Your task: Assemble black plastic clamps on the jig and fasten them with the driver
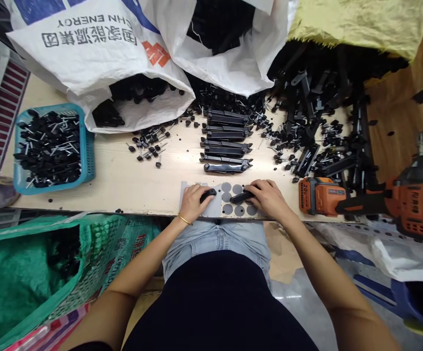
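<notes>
Over a grey sheet at the table's front edge, my left hand (192, 201) is closed on a small black plastic part (208, 194). My right hand (268, 196) grips a longer black plastic piece (242, 197), its free end pointing left toward the other part. The two pieces are apart. Beneath the right one lie several round grey adhesive pads (239, 210). Just beyond my hands, several black clamp-like assemblies (228, 167) are laid out in a row, one behind another. My fingers hide the gripped ends of both parts.
A blue basket (90, 161) of black-headed screws stands left. White sacks (141, 114) with black parts lean at the back. Loose screws (151, 141) are scattered around. At right are piled black parts (306, 112) and an orange cordless drill (412, 200). A green sack (97, 263) sits below left.
</notes>
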Demonstrator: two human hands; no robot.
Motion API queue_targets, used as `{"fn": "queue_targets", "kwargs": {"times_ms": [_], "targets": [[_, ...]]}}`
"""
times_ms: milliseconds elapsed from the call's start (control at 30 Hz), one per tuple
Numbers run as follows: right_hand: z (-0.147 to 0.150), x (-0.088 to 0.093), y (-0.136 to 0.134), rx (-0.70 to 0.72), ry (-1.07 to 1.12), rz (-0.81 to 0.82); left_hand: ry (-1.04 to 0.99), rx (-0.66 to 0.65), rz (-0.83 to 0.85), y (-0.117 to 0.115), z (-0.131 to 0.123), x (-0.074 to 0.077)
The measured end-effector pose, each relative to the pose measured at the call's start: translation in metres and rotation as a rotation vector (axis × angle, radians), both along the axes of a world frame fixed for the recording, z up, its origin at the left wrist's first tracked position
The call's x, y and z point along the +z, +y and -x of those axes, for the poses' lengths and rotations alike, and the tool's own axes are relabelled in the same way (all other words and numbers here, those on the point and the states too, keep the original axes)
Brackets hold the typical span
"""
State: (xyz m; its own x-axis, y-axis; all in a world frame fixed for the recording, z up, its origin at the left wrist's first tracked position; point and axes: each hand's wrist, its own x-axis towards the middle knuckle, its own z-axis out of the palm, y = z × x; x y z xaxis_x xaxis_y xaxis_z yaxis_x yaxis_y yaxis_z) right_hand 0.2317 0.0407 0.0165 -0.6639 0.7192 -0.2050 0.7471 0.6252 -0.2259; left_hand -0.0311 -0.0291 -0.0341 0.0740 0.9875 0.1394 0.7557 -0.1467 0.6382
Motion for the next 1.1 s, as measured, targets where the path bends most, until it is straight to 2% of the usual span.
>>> {"fn": "queue_targets", "kwargs": {"times_ms": [133, 233, 400, 600, 867, 1033, 1100], "targets": [[0.031, 0.012, -0.022, -0.289, -0.164, 0.043, -0.072, 0.054, -0.054, -0.001, -0.018, 0.002], [0.057, 0.007, -0.038, -0.393, -0.083, 0.118, -0.009, 0.074, -0.073, 0.0, -0.037, -0.003], [0.066, -0.009, -0.053, -0.422, 0.217, 0.217, 0.049, 0.081, -0.112, 0.0, -0.049, -0.012], [0.056, -0.015, -0.057, -0.454, 0.306, 0.314, -0.013, 0.073, -0.133, -0.001, -0.044, -0.015], [0.054, -0.028, -0.056, -0.427, 0.487, 0.225, 0.089, 0.014, -0.182, 0.005, -0.041, -0.016], [0.053, -0.031, -0.055, -0.404, 0.512, 0.19, 0.212, -0.083, -0.111, 0.006, -0.042, -0.012], [0.054, -0.031, -0.055, -0.415, 0.504, 0.185, 0.254, -0.067, -0.091, 0.004, -0.046, -0.011]]}}
